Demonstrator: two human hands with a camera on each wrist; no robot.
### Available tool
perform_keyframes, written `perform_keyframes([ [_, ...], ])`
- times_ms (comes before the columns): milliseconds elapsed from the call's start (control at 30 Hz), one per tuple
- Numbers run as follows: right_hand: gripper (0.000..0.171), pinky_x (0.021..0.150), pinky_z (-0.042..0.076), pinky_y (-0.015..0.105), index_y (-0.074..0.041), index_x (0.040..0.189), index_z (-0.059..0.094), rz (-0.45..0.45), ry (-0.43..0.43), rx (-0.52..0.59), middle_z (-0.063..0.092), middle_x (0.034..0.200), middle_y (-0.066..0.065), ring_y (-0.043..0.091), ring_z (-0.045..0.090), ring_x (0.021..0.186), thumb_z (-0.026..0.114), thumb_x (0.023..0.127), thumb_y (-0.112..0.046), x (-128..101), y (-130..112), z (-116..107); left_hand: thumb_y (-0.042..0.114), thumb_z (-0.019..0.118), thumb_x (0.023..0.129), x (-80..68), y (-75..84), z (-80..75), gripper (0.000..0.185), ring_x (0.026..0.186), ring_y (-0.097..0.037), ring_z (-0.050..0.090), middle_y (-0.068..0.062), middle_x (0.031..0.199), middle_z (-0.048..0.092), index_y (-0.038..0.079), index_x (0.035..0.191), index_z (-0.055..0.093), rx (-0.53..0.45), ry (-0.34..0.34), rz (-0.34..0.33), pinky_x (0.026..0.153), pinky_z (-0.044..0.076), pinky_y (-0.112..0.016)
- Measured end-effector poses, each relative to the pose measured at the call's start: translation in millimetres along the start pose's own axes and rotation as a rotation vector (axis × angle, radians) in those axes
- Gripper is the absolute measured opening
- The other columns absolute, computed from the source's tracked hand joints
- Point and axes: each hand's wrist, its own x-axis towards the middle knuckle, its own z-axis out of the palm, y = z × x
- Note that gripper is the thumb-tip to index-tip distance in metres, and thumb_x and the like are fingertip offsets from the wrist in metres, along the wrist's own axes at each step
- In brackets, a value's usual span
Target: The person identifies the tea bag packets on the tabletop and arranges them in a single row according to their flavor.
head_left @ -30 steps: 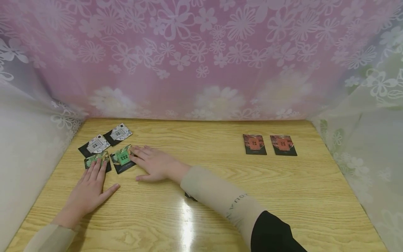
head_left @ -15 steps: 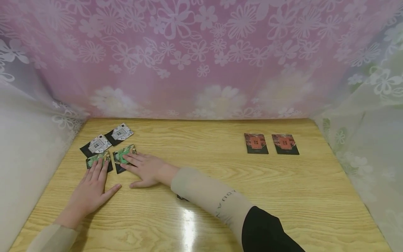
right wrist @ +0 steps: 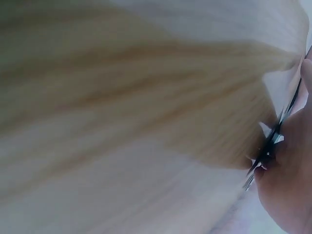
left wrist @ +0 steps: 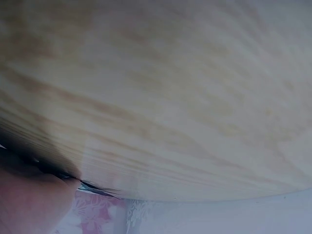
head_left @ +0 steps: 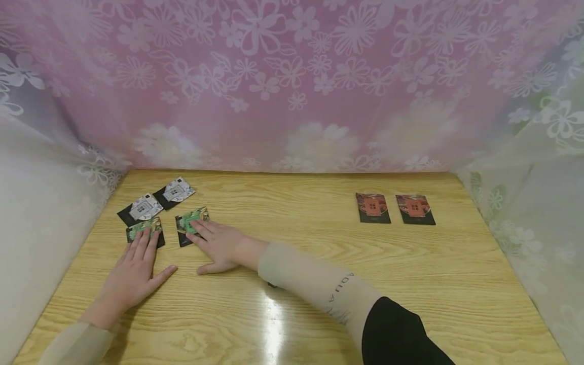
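Two flat black packets with green printed tops lie on the left side of the table. Straight fingers of my left hand point(head_left: 130, 276) rest on the lower part of the left green packet point(head_left: 139, 224). My right hand point(head_left: 222, 248) reaches across with fingers extended, fingertips on the right green packet point(head_left: 183, 223); its thumb is spread toward me. A gap of bare wood separates the two packets. In the right wrist view, a dark packet edge point(right wrist: 269, 146) runs thin beside the hand. The left wrist view catches only part of the hand and a dark packet corner point(left wrist: 100, 190).
Behind the green packets lie two black-and-white packets, one nearer point(head_left: 142, 208) and one farther point(head_left: 177, 192). Two red packets, left point(head_left: 373, 208) and right point(head_left: 415, 208), sit at the back right. A small dark object point(head_left: 271, 285) peeks from under the right sleeve. Floral curtains point(head_left: 292, 101) surround the table.
My right hand first moves further onto the right green packet, then slides with it to the right. That packet stands straighter and farther from the left one. My left hand stays in place.
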Motion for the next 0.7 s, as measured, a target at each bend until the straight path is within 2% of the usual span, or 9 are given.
perform_keyframes([
  [267,0.1,0.138,0.006,0.036,-0.012,0.172,-0.005,0.054,0.019,0.044,-0.009,0.18,0.015,0.028,-0.004,0.169,0.029,0.104,-0.078,-25.8,22.4,15.8,0.061,0.056,0.104,-0.9,0.8,-1.0,0.103,0.158,-0.058,0.019,-0.039,0.171,0.017,-0.01,0.166,0.015,0.002,-0.005,-0.003,0.122,0.029,-0.074],
  [700,0.099,0.138,0.011,0.042,-0.011,0.172,-0.003,0.139,0.039,0.184,-0.01,0.179,0.017,0.032,-0.003,0.168,0.031,0.105,-0.075,-77.6,71.8,39.8,0.06,0.054,0.106,-1.5,-3.3,2.5,0.102,0.16,-0.056,0.013,-0.037,0.172,0.012,-0.007,0.168,0.01,-0.028,0.017,0.01,0.128,0.018,-0.072],
])
